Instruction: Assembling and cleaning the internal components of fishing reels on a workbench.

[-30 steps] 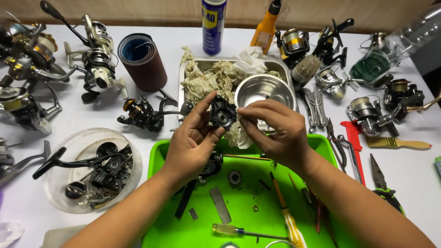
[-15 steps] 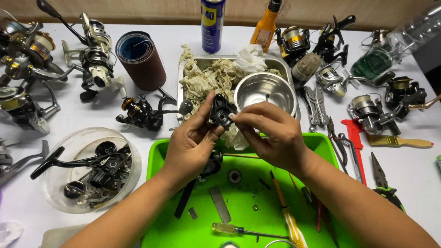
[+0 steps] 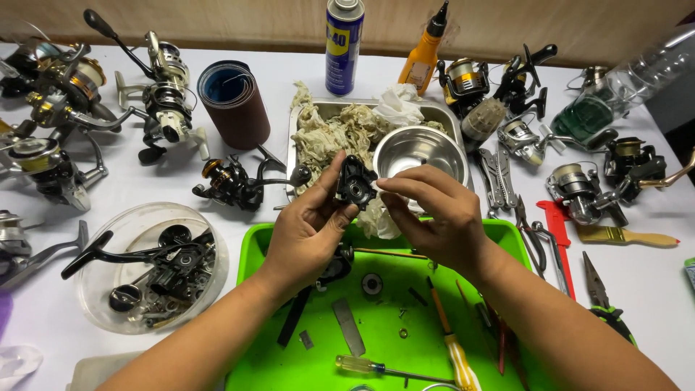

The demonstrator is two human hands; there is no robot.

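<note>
Above green tray (image 3: 250,246) rim: left hand (image 3: 308,232) and right hand (image 3: 434,217) pinching black reel part (image 3: 355,185) (clutter crowds sides).

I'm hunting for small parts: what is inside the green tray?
In the green tray: a yellow-handled screwdriver, a grey flat strip, a round washer. The left hand and right hand cover the rest.

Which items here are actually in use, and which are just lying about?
In use:
left hand
right hand
black reel part, held by both
green tray underneath

Lying about:
spray can
steel bowl
sandpaper roll
red cutter
</note>
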